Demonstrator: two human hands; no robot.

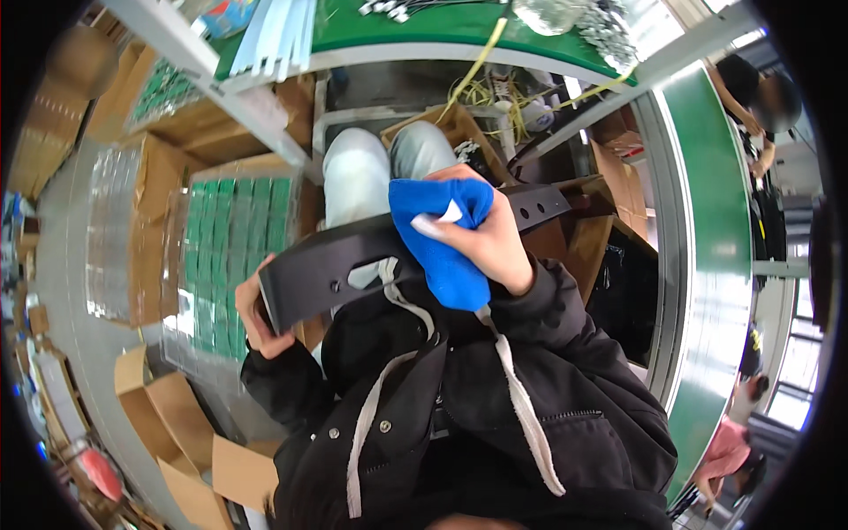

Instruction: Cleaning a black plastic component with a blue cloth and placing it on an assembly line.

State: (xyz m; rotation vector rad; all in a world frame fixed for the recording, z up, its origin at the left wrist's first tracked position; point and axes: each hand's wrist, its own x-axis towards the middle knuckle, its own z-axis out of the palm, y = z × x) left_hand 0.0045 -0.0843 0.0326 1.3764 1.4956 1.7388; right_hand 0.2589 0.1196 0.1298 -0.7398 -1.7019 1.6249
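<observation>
A long black panel [305,281] with an oblong slot and several round holes lies across my lap, slanting up to the right. My left hand [259,314] grips its left end, with the fingers wrapped round the edge. In my right hand [495,234] is a bunched blue cloth [437,231], pressed against the middle of the panel. The thumb pinches the cloth from above, and a small white piece, perhaps a tag, shows beside it. The cloth and hand hide part of the panel's middle.
Ahead is a green-topped workbench [389,35] with pale strips and cables on it. Clear trays of green parts [238,238] stand at the left, near an open cardboard box [181,433]. Another green table [707,230] runs along the right, with people beyond it.
</observation>
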